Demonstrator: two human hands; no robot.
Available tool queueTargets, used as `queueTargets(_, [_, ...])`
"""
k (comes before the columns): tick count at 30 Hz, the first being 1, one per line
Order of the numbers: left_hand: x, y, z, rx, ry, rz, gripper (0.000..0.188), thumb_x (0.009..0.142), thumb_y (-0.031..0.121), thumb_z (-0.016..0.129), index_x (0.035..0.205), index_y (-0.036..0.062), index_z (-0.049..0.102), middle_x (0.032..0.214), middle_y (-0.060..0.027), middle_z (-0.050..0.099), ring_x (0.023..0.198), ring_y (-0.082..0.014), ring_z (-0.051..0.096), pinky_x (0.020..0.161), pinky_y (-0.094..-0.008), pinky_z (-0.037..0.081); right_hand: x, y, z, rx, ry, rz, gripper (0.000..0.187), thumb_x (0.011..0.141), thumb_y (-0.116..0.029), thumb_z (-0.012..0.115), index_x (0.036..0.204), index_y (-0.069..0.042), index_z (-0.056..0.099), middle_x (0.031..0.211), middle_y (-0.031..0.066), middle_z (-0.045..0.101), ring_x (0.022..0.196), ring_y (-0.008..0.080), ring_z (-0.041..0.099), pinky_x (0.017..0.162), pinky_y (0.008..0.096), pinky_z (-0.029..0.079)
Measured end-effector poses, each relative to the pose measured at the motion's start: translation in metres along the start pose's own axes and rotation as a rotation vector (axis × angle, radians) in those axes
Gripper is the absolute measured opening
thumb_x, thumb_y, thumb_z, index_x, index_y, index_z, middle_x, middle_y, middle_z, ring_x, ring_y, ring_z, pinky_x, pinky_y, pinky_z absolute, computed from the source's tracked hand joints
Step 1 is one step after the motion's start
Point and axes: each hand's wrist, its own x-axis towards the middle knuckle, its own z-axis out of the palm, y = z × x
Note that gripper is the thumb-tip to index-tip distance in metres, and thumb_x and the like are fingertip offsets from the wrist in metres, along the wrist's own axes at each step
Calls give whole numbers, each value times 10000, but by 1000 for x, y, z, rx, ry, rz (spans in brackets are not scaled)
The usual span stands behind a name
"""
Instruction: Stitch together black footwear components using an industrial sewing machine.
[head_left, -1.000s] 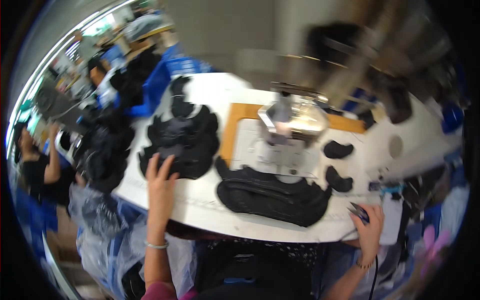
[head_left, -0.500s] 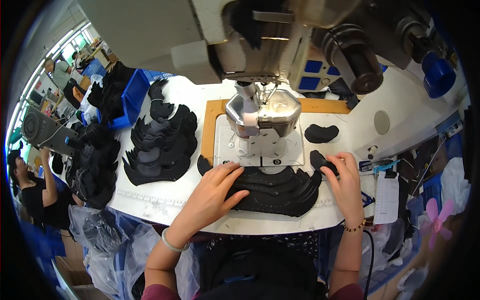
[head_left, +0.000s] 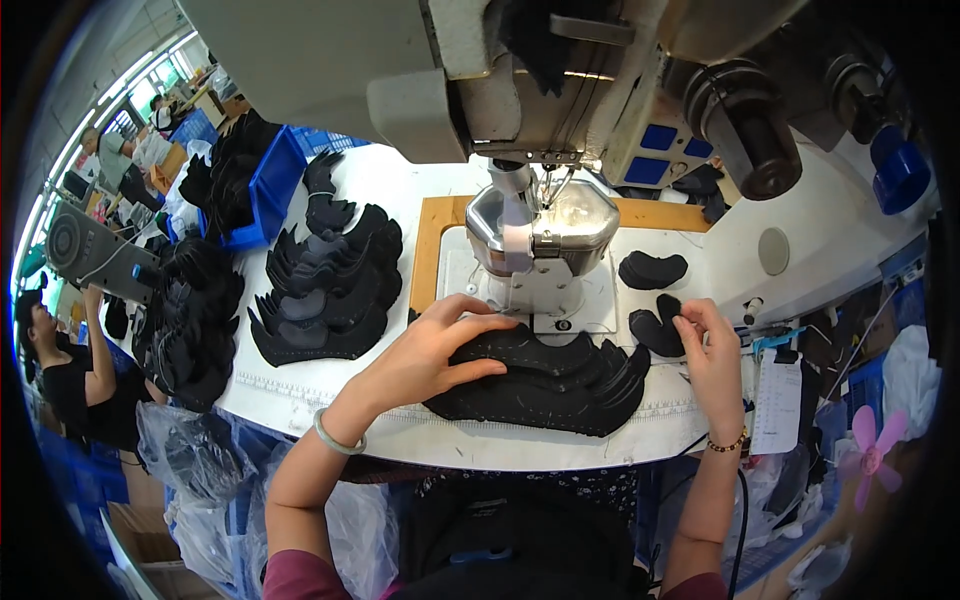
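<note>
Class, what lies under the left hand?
A stack of curved black pieces lies partly under the left hand; its right side shows, but whatever the hand covers cannot be seen.

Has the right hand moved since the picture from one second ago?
Yes: against the white table, the right hand has moved forward, away from the near edge, and now holds a small black curved piece.

Right of the white table (head_left: 420,180): a white sheet (head_left: 777,408) under a dark clip (head_left: 787,355), close by its edge; farther out, a pink fan (head_left: 870,461). Left of the table: clear plastic bags (head_left: 195,460), bunched below its edge, and a co-worker (head_left: 75,385) in black, one arm raised (near a grey machine (head_left: 95,258), as I see it). Well beyond the table's far left: a standing person (head_left: 113,160) in a greyish top.
</note>
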Motion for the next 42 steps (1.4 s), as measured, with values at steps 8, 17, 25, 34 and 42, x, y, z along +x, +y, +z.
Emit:
queueTargets(8, [4, 23, -14, -108, 260, 312, 555, 707, 147, 784, 1203, 59, 550, 1059, -102, 538, 959, -247, 567, 820, -325, 477, -7, -61, -6, 663, -64, 6, 159, 813, -19, 658, 969, -25, 626, 891, -1, 628, 714, 42, 535, 582, 210, 426])
queueTargets(17, [17, 51, -19, -330, 196, 246, 559, 699, 64, 796, 1180, 19, 516, 1133, -103, 562, 1010, -199, 562, 876, -302, 455, 21, -113, 15, 307, -284, -434, 244, 773, -111, 710, 981, -57, 594, 821, 86, 620, 676, 206, 590, 577, 302, 467])
queueTargets(25, [22, 56, -22, -663, 386, 192, 299, 864, 57, 635, 1132, 6, 514, 1072, -68, 567, 1002, -110, 541, 857, -254, 452, 21, -107, 15, -88, 97, -746, 530, 635, -330, 817, 1065, -131, 579, 1135, 60, 458, 1037, 271, 473, 873, 422, 394])
queueTargets(34, [42, 62, -34, 173, 580, 289, 366, 720, 140, 782, 1029, 54, 606, 1088, -102, 489, 860, -192, 561, 729, -284, 481, 58, -83, 20, -183, 278, -982, 414, 636, -63, 702, 1040, -153, 700, 934, 2, 516, 842, 161, 498, 783, 314, 386])
queueTargets(42, [38, 44, -39, 243, 531, 333, 355, 791, 195, 715, 1064, 27, 562, 1043, -119, 463, 830, -213, 562, 678, -302, 509, 59, -73, 35, -313, 300, -1028, 414, 610, -45, 683, 999, -187, 704, 952, 4, 457, 920, 212, 494, 826, 347, 410])
